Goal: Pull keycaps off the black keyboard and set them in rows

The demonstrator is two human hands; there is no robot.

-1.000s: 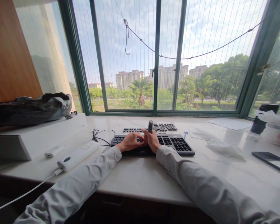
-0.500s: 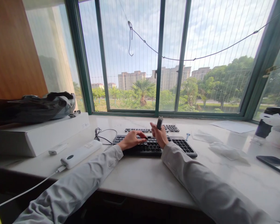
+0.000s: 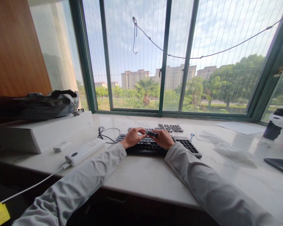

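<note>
My left hand (image 3: pixel 132 137) is closed in a pinch over the left half of a black keyboard (image 3: pixel 188 147). A small black keycap seems to be between its fingertips, mostly hidden now. My right hand (image 3: pixel 165 138) is closed on a short dark brush-like tool (image 3: pixel 152 134), held level. Its paler end points left and meets my left fingertips. Open key frames without caps show at the keyboard's right end. Behind the keyboard lie rows of loose black keycaps (image 3: pixel 172 128), partly covered by my hands.
A white power bank (image 3: pixel 85 152) with a cable and a small white adapter (image 3: pixel 62 146) lie left. A white box (image 3: pixel 42 133) carries a dark bag. Right are a small blue tool (image 3: pixel 191 137), crumpled clear plastic (image 3: pixel 233 152), paper (image 3: pixel 239 127) and a phone (image 3: pixel 279 164).
My right hand has turned the tool from upright to level and brought its end to my left fingertips. My left hand stays pinched, slightly raised. The camera view has shifted a little.
</note>
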